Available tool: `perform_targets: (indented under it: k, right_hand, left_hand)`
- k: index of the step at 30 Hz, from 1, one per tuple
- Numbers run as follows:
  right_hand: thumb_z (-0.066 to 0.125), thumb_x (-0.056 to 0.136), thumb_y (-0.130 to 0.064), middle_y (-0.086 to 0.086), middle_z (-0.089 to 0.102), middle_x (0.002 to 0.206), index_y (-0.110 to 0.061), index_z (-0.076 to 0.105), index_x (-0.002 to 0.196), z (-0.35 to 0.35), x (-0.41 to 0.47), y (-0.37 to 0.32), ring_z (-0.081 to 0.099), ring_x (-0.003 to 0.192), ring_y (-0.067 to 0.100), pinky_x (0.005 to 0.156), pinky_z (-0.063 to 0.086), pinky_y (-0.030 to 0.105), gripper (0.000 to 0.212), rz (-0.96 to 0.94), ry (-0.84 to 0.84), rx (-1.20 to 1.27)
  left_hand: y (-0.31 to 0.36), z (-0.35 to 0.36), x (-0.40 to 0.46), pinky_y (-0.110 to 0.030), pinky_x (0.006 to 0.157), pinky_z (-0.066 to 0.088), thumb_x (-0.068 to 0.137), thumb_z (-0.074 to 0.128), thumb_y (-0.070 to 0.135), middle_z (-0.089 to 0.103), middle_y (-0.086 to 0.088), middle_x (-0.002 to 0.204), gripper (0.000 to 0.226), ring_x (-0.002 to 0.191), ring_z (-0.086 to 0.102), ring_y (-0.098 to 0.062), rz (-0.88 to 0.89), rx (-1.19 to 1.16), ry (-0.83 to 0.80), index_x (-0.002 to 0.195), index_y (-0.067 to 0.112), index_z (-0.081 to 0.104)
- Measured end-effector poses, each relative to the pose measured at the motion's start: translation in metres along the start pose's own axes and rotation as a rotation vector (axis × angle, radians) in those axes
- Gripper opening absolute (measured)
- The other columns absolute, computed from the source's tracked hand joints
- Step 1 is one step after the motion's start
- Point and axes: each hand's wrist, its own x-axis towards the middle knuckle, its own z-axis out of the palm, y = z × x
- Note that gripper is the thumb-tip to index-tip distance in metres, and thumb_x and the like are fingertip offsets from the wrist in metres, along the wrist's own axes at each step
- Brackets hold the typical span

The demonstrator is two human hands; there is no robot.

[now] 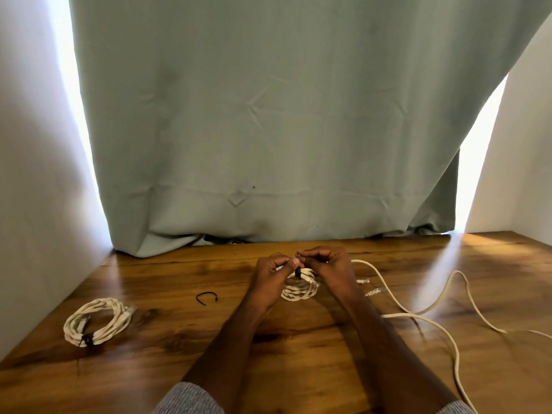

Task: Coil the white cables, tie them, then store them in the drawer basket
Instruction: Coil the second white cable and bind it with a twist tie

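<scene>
A white coiled cable (299, 290) lies on the wooden table at centre, partly hidden by my hands. My left hand (273, 276) and my right hand (327, 265) meet above it, both pinching a thin black tie (297, 271) that wraps the coil's top. A second white coil (97, 319), bound by a black tie, rests at the left. A loose black tie (206, 297) lies between the two coils. An uncoiled white cable (442, 297) snakes across the right side of the table.
A grey-green curtain (283, 130) hangs behind the wooden table (179, 354), its hem touching the far edge. White walls close in on the left and right. No drawer basket is in view.
</scene>
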Motion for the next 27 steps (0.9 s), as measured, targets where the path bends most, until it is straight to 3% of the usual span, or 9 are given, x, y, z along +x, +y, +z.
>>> perform_targets:
  k: [2, 6, 15, 22, 27]
  right_hand:
    - [0.076, 0.082, 0.004, 0.002, 0.079, 0.084, -0.013, 0.08, 0.09, -0.0007, 0.0003, 0.0001, 0.076, 0.081, 0.017, 0.071, 0.057, 0.022, 0.02, 0.014, -0.007, 0.005]
    - [0.075, 0.08, 0.009, 0.003, 0.079, 0.082, -0.012, 0.079, 0.087, -0.0014, 0.0006, 0.0004, 0.075, 0.076, 0.016, 0.07, 0.058, 0.023, 0.022, 0.021, -0.009, 0.013]
    - [0.072, 0.082, 0.009, -0.001, 0.078, 0.08, -0.013, 0.079, 0.086, 0.001, -0.0026, -0.0048, 0.075, 0.076, 0.014, 0.069, 0.058, 0.022, 0.023, 0.016, -0.027, 0.021]
    - [0.072, 0.084, 0.007, -0.006, 0.078, 0.078, -0.016, 0.078, 0.085, 0.0032, -0.0036, -0.0053, 0.074, 0.076, 0.01, 0.069, 0.057, 0.02, 0.024, -0.014, -0.019, 0.009]
    - [0.072, 0.084, 0.008, -0.001, 0.078, 0.082, -0.014, 0.077, 0.087, 0.0022, -0.0026, -0.0039, 0.074, 0.078, 0.014, 0.072, 0.059, 0.024, 0.024, -0.01, -0.043, 0.029]
  left_hand:
    - [-0.0003, 0.0001, 0.0008, -0.028, 0.073, 0.053, 0.091, 0.067, 0.007, 0.073, -0.008, 0.083, 0.015, 0.081, 0.069, -0.017, -0.009, -0.002, -0.001, 0.083, 0.008, 0.079]
    - [-0.0008, -0.0003, 0.0012, -0.037, 0.075, 0.055, 0.091, 0.067, 0.009, 0.073, -0.011, 0.088, 0.014, 0.087, 0.07, -0.026, -0.013, -0.005, -0.011, 0.086, 0.009, 0.08]
    - [0.0021, -0.0006, -0.0003, -0.033, 0.077, 0.053, 0.091, 0.066, 0.007, 0.074, -0.002, 0.081, 0.02, 0.082, 0.069, -0.017, -0.022, 0.009, -0.012, 0.078, 0.016, 0.079]
    - [0.0027, -0.0008, 0.0001, -0.034, 0.075, 0.053, 0.091, 0.066, 0.008, 0.072, -0.011, 0.082, 0.017, 0.08, 0.069, -0.02, -0.045, -0.015, -0.014, 0.079, 0.009, 0.079]
    - [0.0039, 0.0001, 0.0001, -0.037, 0.074, 0.053, 0.09, 0.067, 0.008, 0.073, -0.016, 0.083, 0.016, 0.079, 0.069, -0.025, -0.086, -0.056, -0.002, 0.08, 0.004, 0.078]
